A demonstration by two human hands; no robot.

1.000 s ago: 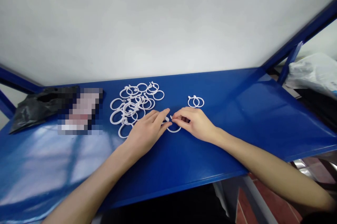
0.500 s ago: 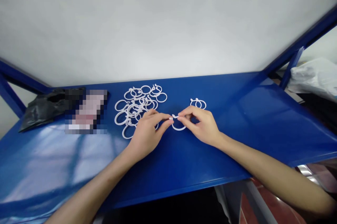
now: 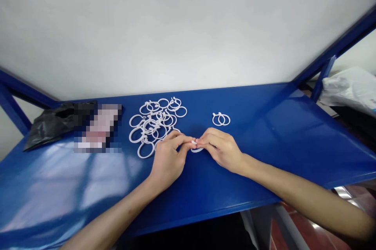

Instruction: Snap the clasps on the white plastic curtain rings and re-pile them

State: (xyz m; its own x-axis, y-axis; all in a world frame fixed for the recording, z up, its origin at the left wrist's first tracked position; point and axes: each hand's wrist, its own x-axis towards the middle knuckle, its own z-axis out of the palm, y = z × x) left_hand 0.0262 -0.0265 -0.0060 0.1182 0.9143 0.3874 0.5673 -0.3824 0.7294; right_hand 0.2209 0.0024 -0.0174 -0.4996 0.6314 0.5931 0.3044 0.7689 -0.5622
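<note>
Between my two hands is a white plastic ring (image 3: 197, 150) with a small clasp at its top, mostly covered by my fingers. My left hand (image 3: 172, 156) pinches one side of the clasp between thumb and forefinger. From the other side my right hand (image 3: 221, 148) pinches it too, and the fingertips of both hands nearly meet. Beyond my left hand lies a loose pile of similar white rings (image 3: 146, 150), some overlapping. Past my right hand, two more white rings (image 3: 225, 120) overlap on the blue table (image 3: 279, 125).
A black plastic bag (image 3: 48, 125) rests at the table's left, beside a blurred-out flat object (image 3: 101, 125). Blue frame bars (image 3: 340, 48) rise at both ends, with a pale wall (image 3: 188, 27) behind. A whitish plastic bag (image 3: 352, 85) sits off to the right.
My hands have come closer together and slightly nearer to me, pressing the two ends of the ring's clasp together. The two rings at the right are now fully visible.
</note>
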